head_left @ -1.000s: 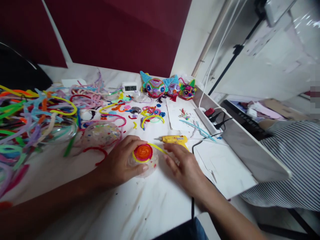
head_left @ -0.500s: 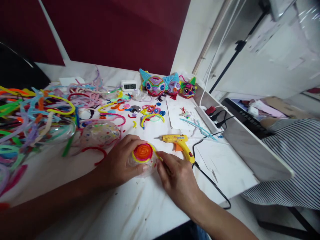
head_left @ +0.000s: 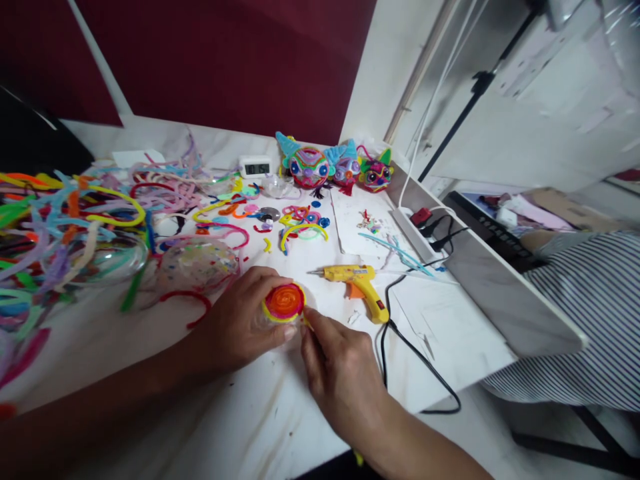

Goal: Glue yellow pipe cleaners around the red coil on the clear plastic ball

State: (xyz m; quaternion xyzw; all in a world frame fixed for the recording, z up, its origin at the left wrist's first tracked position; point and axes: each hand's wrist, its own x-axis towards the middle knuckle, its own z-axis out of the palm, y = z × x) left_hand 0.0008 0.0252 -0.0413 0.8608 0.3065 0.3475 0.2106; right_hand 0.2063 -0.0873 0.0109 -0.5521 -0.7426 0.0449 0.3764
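My left hand [head_left: 245, 317] is wrapped round a clear plastic ball, holding it on the table. On top of the ball sits a flat coil of pipe cleaner [head_left: 285, 302], orange in the middle, then pink-red, with yellow at the rim. My right hand [head_left: 343, 363] pinches a yellow pipe cleaner [head_left: 308, 323] against the coil's right edge. Most of that strand is hidden by the hand; a yellow tip shows below the right wrist. Just beyond my right hand, a yellow hot glue gun [head_left: 353, 273] lies on its side, nozzle pointing left.
Loose pipe cleaners [head_left: 75, 220] heap up at left, beside a speckled clear plastic shell [head_left: 197, 263]. Several decorated animal heads [head_left: 309, 167] and a digital clock [head_left: 255, 167] stand at the back. A power strip [head_left: 415, 233] lies along the right-hand board. Someone in striped clothing [head_left: 585, 320] is at right.
My right hand has shifted left and slightly down, bringing its fingertips against the coil's edge. The yellow strand's free stretch there has shortened. My left hand keeps its hold on the ball.
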